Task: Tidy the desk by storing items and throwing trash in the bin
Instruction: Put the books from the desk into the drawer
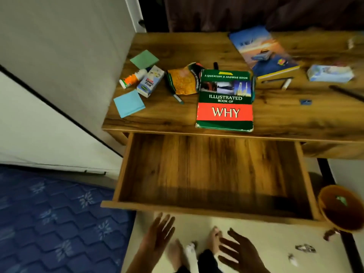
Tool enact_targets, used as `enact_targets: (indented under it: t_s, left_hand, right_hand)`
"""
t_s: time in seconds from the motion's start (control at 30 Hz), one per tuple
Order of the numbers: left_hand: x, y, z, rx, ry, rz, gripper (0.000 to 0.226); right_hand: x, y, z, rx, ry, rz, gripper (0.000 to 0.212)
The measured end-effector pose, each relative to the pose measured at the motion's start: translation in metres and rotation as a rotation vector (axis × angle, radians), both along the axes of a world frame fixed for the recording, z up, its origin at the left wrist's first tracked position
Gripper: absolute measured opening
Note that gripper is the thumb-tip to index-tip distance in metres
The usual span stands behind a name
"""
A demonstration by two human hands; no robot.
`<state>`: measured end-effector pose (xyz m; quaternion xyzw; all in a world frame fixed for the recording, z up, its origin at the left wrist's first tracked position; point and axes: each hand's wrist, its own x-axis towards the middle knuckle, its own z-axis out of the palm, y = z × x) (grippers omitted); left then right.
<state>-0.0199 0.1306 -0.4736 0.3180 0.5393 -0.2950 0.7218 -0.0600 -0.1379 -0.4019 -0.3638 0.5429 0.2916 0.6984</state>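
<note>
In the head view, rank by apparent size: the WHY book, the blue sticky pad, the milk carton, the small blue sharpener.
1. WHY book
2. Blue sticky pad
3. Milk carton, looks close to the pad, so that order is unsure
4. Blue sharpener

green-and-red book [225, 101], blue sticky pad [129, 103], orange bin [342, 207]

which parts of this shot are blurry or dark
Head view: the right side smears, with the tissue pack and bin soft; the WHY book reads sharp; the drawer has a shadow along its near edge; both hands are dim.
</note>
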Motion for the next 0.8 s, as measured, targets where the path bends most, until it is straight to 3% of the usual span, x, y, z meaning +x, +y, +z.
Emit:
enact_targets:
  t_s: [0.03,0.07,0.13,0.27,0.37,0.53,0.63,0.8]
  left_hand:
    - [-0.012,0.015,0.012,0.159,-0.020,-0.136,0.031]
    - [-0.028,0.031,0.024,0.190,-0.058,-0.241,0.030]
    - [-0.032,0.028,0.050,0.122,-0.174,-0.480,0.028]
    - [-0.028,0.017,0.121,-0.025,-0.192,-0.790,0.034]
    - [-0.019,-0.002,0.169,-0.005,-0.284,-0.915,0.031]
    - [0.009,-0.041,0.205,0.229,-0.441,-0.767,0.062]
    - [0.028,-0.058,0.211,0.323,-0.558,-0.642,0.040]
    - [0.085,-0.076,0.230,0.434,-0.688,-0.579,0.024]
  right_hand:
    - [-0.008,-0.002,0.014,-0.037,0.017,0.127,0.043]
    - [-0.015,-0.004,0.034,-0.041,0.004,0.250,0.040]
    - [-0.022,-0.010,0.072,-0.068,-0.037,0.368,0.038]
    - [-0.015,-0.028,0.124,-0.159,-0.199,0.303,0.031]
    - [0.000,-0.039,0.144,-0.243,-0.242,0.224,0.026]
    - [0.032,-0.046,0.157,-0.491,-0.446,0.306,0.017]
    - [0.056,-0.055,0.164,-0.613,-0.555,0.450,0.041]
    - [0.133,-0.069,0.174,-0.753,-0.638,0.439,0.043]
